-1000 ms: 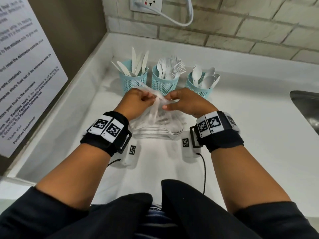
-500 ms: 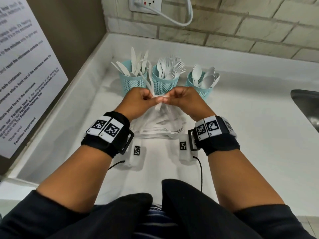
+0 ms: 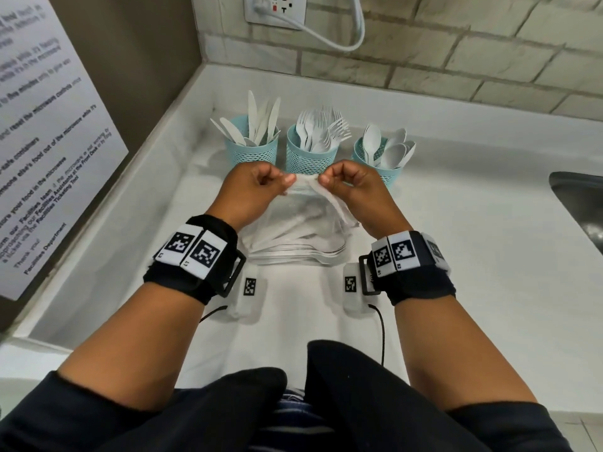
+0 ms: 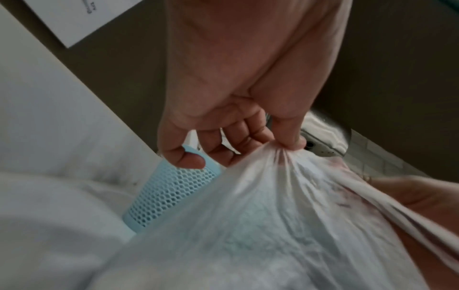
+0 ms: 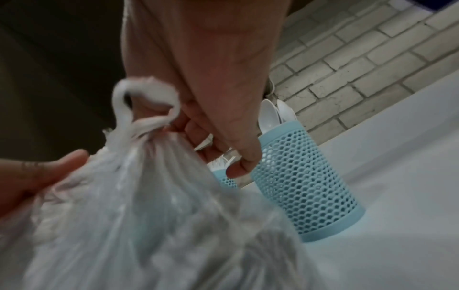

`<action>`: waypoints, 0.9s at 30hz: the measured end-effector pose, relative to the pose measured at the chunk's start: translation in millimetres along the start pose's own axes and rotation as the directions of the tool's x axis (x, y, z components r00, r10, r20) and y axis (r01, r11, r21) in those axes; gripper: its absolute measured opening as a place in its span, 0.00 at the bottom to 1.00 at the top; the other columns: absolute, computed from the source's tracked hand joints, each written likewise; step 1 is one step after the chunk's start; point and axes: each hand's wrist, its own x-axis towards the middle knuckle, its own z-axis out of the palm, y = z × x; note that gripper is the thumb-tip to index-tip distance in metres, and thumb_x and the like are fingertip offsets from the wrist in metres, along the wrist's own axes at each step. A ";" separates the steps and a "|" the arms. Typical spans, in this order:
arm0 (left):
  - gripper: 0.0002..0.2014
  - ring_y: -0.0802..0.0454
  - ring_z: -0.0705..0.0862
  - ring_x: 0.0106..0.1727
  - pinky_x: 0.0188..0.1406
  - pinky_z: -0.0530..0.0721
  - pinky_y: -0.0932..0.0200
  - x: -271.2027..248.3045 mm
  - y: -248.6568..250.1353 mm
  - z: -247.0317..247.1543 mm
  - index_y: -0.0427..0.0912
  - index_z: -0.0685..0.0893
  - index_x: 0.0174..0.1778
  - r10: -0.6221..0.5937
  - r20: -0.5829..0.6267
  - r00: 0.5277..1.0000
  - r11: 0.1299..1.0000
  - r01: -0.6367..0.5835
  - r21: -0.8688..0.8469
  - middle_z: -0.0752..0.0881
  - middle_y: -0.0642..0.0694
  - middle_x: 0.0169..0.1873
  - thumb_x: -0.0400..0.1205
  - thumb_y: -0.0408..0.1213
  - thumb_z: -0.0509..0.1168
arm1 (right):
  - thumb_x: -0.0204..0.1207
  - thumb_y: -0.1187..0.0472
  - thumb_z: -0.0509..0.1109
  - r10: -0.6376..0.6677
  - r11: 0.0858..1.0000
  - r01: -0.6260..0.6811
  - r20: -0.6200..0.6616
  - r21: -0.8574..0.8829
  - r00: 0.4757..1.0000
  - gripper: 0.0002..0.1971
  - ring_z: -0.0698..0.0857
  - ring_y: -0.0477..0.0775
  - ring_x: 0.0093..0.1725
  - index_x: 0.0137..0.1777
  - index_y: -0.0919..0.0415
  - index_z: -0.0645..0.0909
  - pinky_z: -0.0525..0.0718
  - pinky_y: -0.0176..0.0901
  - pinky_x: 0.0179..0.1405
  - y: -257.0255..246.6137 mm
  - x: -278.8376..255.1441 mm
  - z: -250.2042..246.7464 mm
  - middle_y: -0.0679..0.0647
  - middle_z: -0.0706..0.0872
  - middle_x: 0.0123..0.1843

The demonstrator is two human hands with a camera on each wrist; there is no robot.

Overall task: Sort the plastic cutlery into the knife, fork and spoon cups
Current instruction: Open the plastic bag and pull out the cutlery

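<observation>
3 cups (image 3: 311,154) behind bag (image 3: 300,233), counter (image 3: 473,256) bare rightward, wall (image 3: 146,76) left

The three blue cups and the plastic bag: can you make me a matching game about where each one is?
Things:
1. knife cup
2. fork cup
3. spoon cup
4. plastic bag

Places:
A. middle of the row
B. pinched at the top by both hands, the left hand and the right hand
C. left end of the row, nearest the corner
D. right end of the row, nearest the sink

Pairs: 1-C, 2-A, 3-D, 4-B
</observation>
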 end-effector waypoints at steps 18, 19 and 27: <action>0.04 0.55 0.82 0.42 0.50 0.80 0.64 -7.0 26.0 4.1 0.44 0.84 0.39 0.045 0.021 0.999 0.996 -0.044 -0.079 0.86 0.43 0.39 0.79 0.38 0.68 | 0.78 0.65 0.68 -0.016 0.958 0.000 0.052 0.286 0.999 0.06 0.84 0.41 0.38 0.38 0.60 0.81 0.80 0.31 0.43 -17.8 -1.6 12.3 0.44 0.87 0.33; 0.04 0.56 0.81 0.40 0.47 0.80 0.67 -6.6 27.0 1.0 0.45 0.83 0.38 0.043 0.018 0.999 0.996 -0.041 -0.083 0.85 0.45 0.37 0.79 0.37 0.68 | 0.77 0.62 0.68 0.008 0.936 -0.023 0.043 0.352 0.999 0.06 0.84 0.44 0.40 0.38 0.59 0.82 0.80 0.35 0.46 -16.3 -1.9 10.2 0.47 0.87 0.35; 0.08 0.69 0.83 0.31 0.33 0.76 0.76 -8.0 42.1 -0.6 0.46 0.76 0.42 0.010 -0.048 0.999 0.934 -0.026 -0.357 0.85 0.51 0.35 0.82 0.28 0.62 | 0.84 0.66 0.54 0.083 0.707 -0.081 0.031 0.702 0.996 0.11 0.86 0.45 0.37 0.44 0.63 0.76 0.83 0.33 0.45 -25.9 -1.0 10.3 0.49 0.87 0.31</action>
